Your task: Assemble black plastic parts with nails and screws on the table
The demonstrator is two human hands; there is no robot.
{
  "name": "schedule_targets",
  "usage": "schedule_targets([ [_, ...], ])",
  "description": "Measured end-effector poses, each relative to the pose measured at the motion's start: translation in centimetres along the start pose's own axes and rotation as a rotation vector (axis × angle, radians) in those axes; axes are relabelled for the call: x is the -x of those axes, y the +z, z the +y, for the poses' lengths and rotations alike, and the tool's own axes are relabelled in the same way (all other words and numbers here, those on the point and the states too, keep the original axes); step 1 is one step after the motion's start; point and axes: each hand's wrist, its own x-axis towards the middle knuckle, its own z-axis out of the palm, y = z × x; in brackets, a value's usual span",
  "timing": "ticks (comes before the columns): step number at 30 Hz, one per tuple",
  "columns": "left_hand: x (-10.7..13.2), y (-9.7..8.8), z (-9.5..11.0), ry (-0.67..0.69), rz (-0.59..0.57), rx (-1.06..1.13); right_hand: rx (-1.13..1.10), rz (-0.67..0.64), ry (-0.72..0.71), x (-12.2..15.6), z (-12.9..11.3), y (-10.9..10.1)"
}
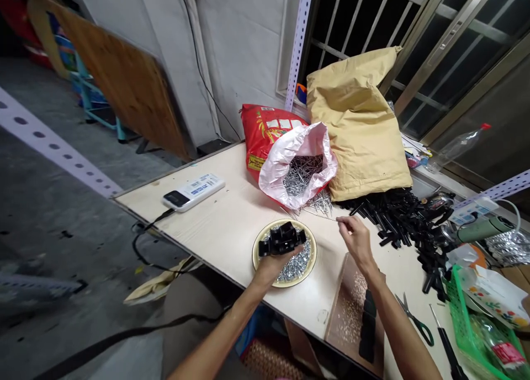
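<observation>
Several black plastic pieces point(282, 238) are clutched together in my left hand point(271, 267), above a round yellow-rimmed plate point(313, 264). Small shiny metal parts point(296, 267) fill the plate. To the right, my right hand point(356, 239) is closed in a pinch on the end of a thin metal rod point(321, 215), which points left toward the open bag. That red bag point(267, 127) has a white lining and holds many long metal pins point(304, 173). Some pins point(321, 203) lie spilled at its mouth.
A tan sack point(360, 131) stands behind a heap of black plastic parts point(397, 214). At right are scissors point(418, 319), a screwdriver point(447, 341) and a green basket point(459, 313). A brown board point(348, 308) lies near the front edge; a power bank point(194, 192) sits left.
</observation>
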Motion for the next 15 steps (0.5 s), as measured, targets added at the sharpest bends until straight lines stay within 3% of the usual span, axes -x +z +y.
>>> schedule_targets([
  [2, 0.0, 0.0, 0.2, 0.016, -0.005, -0.07, -0.087, 0.109, -0.125, 1.2, -1.5, -2.1],
  [4, 0.2, 0.2, 0.7, 0.035, -0.036, -0.119, -0.092, 0.111, -0.231, 2.1, -3.2, -3.5],
  [10, 0.8, 0.7, 1.3, 0.076, -0.207, -0.047, -0.027, -0.048, -0.409, 2.3, -5.1, -4.2],
  [15, 0.5, 0.1, 0.6, 0.131, -0.233, -0.07, 0.09, -0.184, -0.444, 2.2, -6.1, -4.0],
])
